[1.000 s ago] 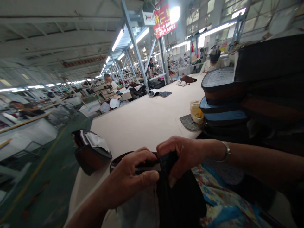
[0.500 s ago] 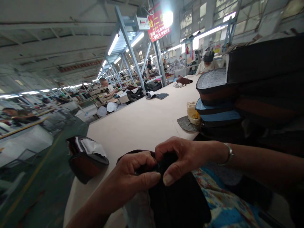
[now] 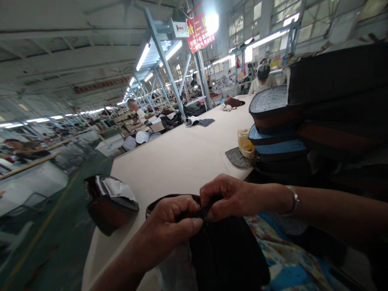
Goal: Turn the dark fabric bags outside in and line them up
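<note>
A black fabric piece (image 3: 232, 254), curved and with a pale lining (image 3: 177, 266) along its left side, stands at the near edge of the table. At its upper edge my left hand (image 3: 172, 222) pinches the black material between thumb and fingers. Right beside it, my right hand (image 3: 227, 198) also grips that edge, thumb and bent forefinger closed on the cloth. The fingertips of both hands nearly meet. What lies exactly between them is dark and partly hidden.
A brown and black sewn piece (image 3: 112, 204) sits on the table's left edge. Stacked dark and blue pieces (image 3: 279, 147) rise at the right, beside a yellowish container (image 3: 246, 143) on a grey scrap (image 3: 236, 157). The pale table (image 3: 182, 153) stretches away toward a seated person (image 3: 263, 81).
My right thumb has moved up and closed toward the forefinger on the black edge. My left hand stays almost in place, still pinching.
</note>
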The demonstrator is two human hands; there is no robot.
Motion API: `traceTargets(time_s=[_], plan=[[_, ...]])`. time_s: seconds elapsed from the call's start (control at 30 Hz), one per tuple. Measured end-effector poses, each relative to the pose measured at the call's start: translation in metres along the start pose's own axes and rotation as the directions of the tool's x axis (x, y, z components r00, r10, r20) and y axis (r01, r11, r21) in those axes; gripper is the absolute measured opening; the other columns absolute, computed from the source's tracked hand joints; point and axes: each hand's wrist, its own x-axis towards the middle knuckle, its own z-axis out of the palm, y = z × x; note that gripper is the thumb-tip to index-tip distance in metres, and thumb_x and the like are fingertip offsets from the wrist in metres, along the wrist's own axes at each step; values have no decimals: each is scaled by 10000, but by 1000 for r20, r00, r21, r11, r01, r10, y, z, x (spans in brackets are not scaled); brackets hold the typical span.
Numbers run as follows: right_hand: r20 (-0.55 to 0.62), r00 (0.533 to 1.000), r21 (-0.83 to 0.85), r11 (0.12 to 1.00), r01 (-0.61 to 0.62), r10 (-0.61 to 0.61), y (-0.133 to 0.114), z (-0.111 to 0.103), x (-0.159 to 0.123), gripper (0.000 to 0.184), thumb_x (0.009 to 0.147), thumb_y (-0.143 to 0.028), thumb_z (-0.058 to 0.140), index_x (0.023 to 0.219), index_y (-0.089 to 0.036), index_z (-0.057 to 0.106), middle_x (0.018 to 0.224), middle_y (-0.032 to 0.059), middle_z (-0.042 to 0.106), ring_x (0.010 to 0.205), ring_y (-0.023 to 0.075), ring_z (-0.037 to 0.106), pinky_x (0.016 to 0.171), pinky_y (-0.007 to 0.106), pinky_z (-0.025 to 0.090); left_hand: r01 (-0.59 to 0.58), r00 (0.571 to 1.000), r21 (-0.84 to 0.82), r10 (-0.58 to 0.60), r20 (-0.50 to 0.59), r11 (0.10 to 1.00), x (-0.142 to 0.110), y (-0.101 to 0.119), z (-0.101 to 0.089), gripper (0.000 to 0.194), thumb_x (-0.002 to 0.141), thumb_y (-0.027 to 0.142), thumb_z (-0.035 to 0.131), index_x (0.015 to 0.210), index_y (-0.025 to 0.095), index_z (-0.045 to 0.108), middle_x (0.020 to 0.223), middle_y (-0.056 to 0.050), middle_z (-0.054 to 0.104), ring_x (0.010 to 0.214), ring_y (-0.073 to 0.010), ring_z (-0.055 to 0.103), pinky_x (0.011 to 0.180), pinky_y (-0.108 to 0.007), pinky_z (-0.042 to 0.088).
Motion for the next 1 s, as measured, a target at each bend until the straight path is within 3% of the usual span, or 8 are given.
traceTargets(time_s=[0.13, 0.23, 0.4, 0.63, 0.77, 0.87, 1.0], plan=[[-35, 999, 23, 1000, 0, 1, 2, 2, 1, 218, 739, -304, 706, 827, -114, 643, 595, -64, 468, 552, 68, 346, 493, 203, 244, 21, 998, 170, -11, -58, 985, 1, 8, 5, 332, 857, 479, 636, 819, 150, 622, 760, 11, 497, 702, -143, 442, 609, -257, 334], [-32, 999, 63, 998, -9, 11, 1, 3, 3, 197, 727, -294, 688, 805, -121, 634, 589, -64, 453, 554, 71, 336, 491, 209, 233, 63, 994, 279, -35, -105, 958, 2, 13, 8, 311, 850, 457, 629, 797, 151, 628, 730, 22, 464, 697, -143, 427, 608, -256, 322], [4, 1000, 85, 996, 3, -4, 0, 2, 6, 159, 740, -272, 664, 789, -125, 629, 596, -62, 458, 567, 74, 344, 508, 217, 239, 83, 995, 296, -61, -80, 952, 3, 16, 4, 255, 854, 370, 573, 705, 164, 558, 660, 47, 367, 622, -119, 340, 554, -258, 260], [-67, 998, -67, 998, 15, -20, 2, 1, 5, 151, 747, -256, 689, 788, -121, 634, 573, -75, 458, 533, 63, 337, 483, 206, 233, 55, 996, 313, -31, -81, 948, 9, 14, -3, 249, 872, 306, 517, 789, 143, 686, 702, 14, 523, 671, -145, 471, 599, -262, 336], [-123, 987, 16, 994, 107, -104, 9, 5, 5, 132, 728, -188, 694, 802, -121, 608, 612, -67, 506, 542, 59, 392, 494, 191, 282, -11, 982, 431, 92, -166, 903, 8, 9, 6, 219, 850, 219, 504, 671, 160, 616, 675, 18, 526, 634, -126, 484, 569, -243, 339], [-133, 979, 108, 980, 167, -152, 13, 6, 5, 185, 708, -158, 716, 852, -123, 605, 682, -48, 567, 592, 69, 464, 535, 184, 348, -101, 945, 597, 265, -193, 795, 5, 4, 15, 226, 820, 139, 479, 604, 168, 538, 628, 24, 505, 577, -107, 474, 550, -233, 336], [-139, 974, -82, 982, 167, -178, 12, 5, 0, 140, 768, -176, 732, 862, -116, 648, 730, -21, 597, 629, 83, 497, 556, 187, 380, -219, 844, 755, 508, -171, 618, 0, -7, 22, 248, 859, 108, 464, 705, 149, 653, 669, -12, 569, 595, -121, 520, 567, -239, 363]])
